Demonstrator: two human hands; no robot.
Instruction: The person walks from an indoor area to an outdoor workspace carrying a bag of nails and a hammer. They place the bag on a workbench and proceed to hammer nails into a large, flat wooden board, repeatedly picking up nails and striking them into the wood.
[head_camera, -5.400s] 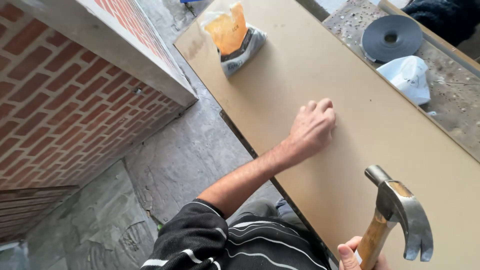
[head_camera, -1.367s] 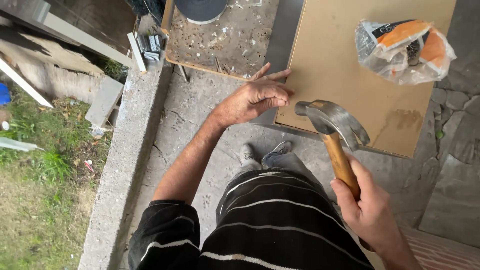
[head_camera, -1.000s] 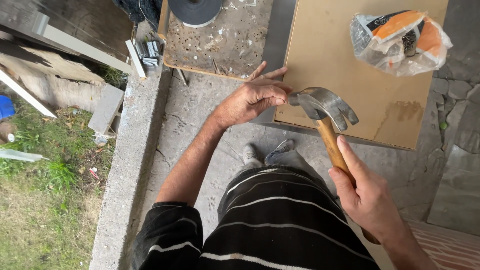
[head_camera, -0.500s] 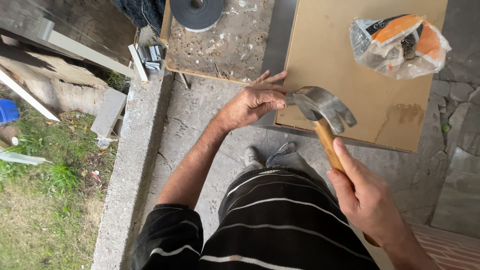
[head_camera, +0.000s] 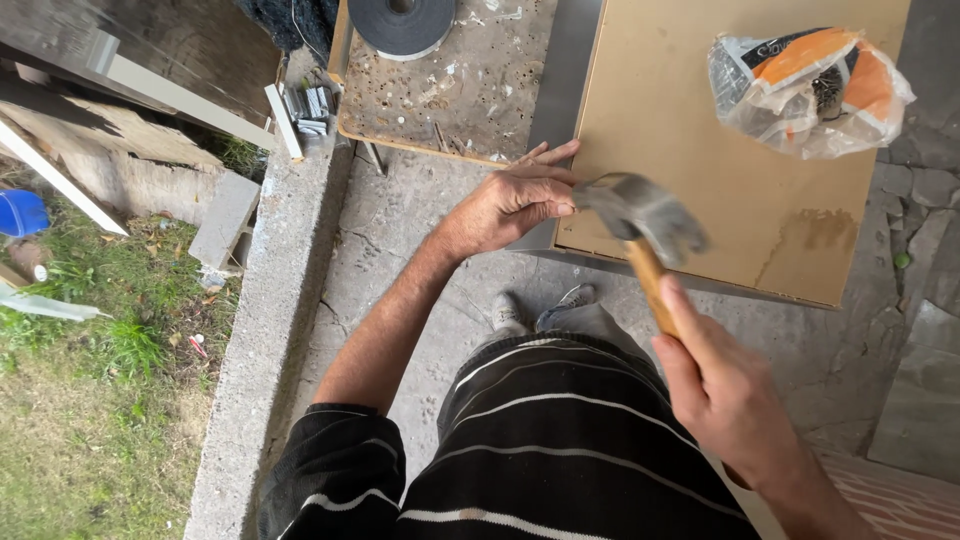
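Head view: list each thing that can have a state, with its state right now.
Left hand: fingers pinched at the board's near corner.
Right hand: gripping the hammer's wooden handle.
Hammer: raised, head blurred, just beside the left fingers.
Brown board: lying flat.
Plastic bag: crumpled, resting on the board.
Black tape roll: lying flat on the speckled panel.

Soft daylight, motion-blurred hammer head (head_camera: 640, 212)

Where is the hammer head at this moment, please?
In the head view, the hammer head is just above the near left corner of the brown board, right beside the left hand, with the right hand gripping its wooden handle.
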